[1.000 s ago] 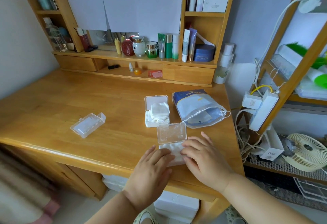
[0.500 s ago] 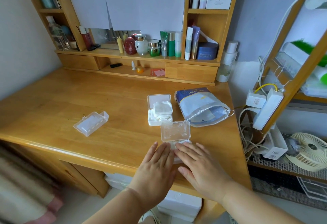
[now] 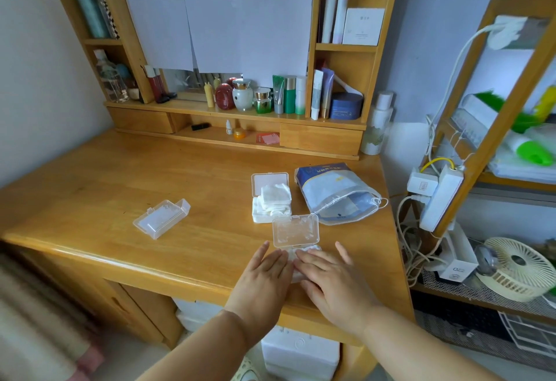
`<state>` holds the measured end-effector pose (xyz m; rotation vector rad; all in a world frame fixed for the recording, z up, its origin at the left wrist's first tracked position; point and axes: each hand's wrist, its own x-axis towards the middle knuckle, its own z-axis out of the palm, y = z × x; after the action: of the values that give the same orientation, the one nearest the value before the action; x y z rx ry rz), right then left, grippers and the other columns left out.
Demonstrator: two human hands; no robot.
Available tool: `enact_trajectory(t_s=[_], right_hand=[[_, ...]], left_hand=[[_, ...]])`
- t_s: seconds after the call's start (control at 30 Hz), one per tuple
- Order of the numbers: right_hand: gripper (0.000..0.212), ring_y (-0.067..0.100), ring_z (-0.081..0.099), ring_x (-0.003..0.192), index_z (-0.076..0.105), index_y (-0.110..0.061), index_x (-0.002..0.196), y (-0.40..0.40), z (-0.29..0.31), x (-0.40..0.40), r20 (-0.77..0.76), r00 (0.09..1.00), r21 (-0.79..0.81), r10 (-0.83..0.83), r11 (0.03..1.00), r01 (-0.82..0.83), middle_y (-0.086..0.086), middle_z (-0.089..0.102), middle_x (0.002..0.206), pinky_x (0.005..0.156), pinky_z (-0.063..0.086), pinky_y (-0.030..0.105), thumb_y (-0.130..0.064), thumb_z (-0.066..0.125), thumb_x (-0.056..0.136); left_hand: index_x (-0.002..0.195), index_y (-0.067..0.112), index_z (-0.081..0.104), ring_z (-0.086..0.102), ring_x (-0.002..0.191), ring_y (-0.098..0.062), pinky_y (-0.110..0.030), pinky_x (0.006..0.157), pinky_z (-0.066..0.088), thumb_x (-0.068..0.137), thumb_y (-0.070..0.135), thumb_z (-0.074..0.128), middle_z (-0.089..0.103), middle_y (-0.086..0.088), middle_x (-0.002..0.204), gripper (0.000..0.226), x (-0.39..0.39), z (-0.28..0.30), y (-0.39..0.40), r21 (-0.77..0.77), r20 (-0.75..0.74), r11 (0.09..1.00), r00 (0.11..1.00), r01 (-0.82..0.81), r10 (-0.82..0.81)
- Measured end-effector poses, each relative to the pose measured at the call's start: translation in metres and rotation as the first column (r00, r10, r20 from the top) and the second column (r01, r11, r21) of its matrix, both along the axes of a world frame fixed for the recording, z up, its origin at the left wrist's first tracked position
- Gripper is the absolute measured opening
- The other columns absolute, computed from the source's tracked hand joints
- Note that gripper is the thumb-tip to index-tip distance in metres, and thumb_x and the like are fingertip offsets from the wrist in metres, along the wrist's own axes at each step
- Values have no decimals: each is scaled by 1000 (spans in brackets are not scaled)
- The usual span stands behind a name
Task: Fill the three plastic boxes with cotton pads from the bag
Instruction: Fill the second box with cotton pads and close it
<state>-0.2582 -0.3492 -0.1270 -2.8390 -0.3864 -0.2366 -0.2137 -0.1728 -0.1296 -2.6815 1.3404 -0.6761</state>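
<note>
Both hands have flattened since a second ago: the left hand (image 3: 264,278) and right hand (image 3: 328,278) now lie with straight fingers (image 3: 307,260) pressing down on the pads in the near box (image 3: 296,255), gripping nothing, whereas earlier the fingers were more bent over it. Its clear lid (image 3: 295,230) stands open, upright behind the fingertips. The middle box (image 3: 270,200) sits just beyond, lid open, cotton pads (image 3: 275,195) heaped above its rim. The third box (image 3: 161,218) lies well apart to the left and looks empty. The bag (image 3: 334,197) rests beside the middle box, mouth toward the desk's right edge.

Risk, as I judge it: the near box sits close to the front edge of the desk (image 3: 120,185), so a hard or uneven press could skid it off or tip it. The overfilled middle box may not close, and pads could spill. On the right, the bag is near the edge, above cables. Broad bare desk lies to the left, around the third box.
</note>
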Motion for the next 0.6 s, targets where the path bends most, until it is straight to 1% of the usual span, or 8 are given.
enact_trajectory(t_s=[0.17,0.23,0.3,0.37,0.43,0.47,0.53,0.6], right_hand=[[45,-2,15,141,36,-33,143,-4,-2,-1,-25,999,11,29,1000,-29,-21,25,151,116,-7,33,-40,35,98],[47,-2,21,139,38,-31,142,-4,-1,-1,11,999,105,32,994,-33,-19,31,149,119,2,33,-41,38,96],[48,2,34,134,48,-26,136,-5,0,-2,86,996,198,0,980,-17,-14,42,144,117,16,36,-43,44,91],[45,9,48,124,60,-21,125,-9,0,-2,176,982,273,-69,962,19,-11,53,134,111,30,37,-41,53,85],[41,15,55,114,65,-17,116,-14,0,0,204,969,333,-138,941,64,-9,59,125,101,42,37,-32,69,78],[42,16,56,111,66,-16,114,-16,-1,1,199,965,360,-169,929,88,-8,60,122,97,45,35,-27,75,74],[45,13,56,111,67,-17,112,-19,-4,2,183,961,411,-209,904,118,-9,61,119,94,45,30,-21,81,70],[45,7,56,110,67,-21,111,-20,-6,2,160,961,455,-226,881,132,-15,60,117,93,44,23,-20,82,69]], left_hand=[[100,13,73,67,103,-17,-43,98,45,51,25,81,72,-2,106,51,-4,1,0,-50,-56,997,996,-66,63],[109,13,70,64,109,-17,-44,100,42,62,27,79,69,-3,113,50,-5,4,3,-108,-104,990,992,-89,77],[116,12,64,60,115,-16,-44,102,42,79,29,65,64,-3,122,40,-6,6,9,-249,-190,966,981,-75,27],[113,13,64,61,109,-15,-36,98,46,88,27,53,64,0,118,31,-4,13,17,-433,-285,896,958,-100,-30],[105,12,66,63,97,-14,-29,85,50,88,18,57,65,3,108,20,7,23,23,-575,-323,802,945,-161,-42],[101,12,67,63,92,-12,-24,79,50,87,12,61,66,3,104,16,17,28,25,-616,-332,765,943,-188,-36],[97,11,69,60,84,-3,-11,76,45,84,4,66,67,3,101,16,40,42,23,-662,-357,714,934,-230,-30],[98,12,70,57,81,0,-1,76,38,84,3,66,68,4,102,18,67,55,16,-665,-380,704,924,-249,-32]])
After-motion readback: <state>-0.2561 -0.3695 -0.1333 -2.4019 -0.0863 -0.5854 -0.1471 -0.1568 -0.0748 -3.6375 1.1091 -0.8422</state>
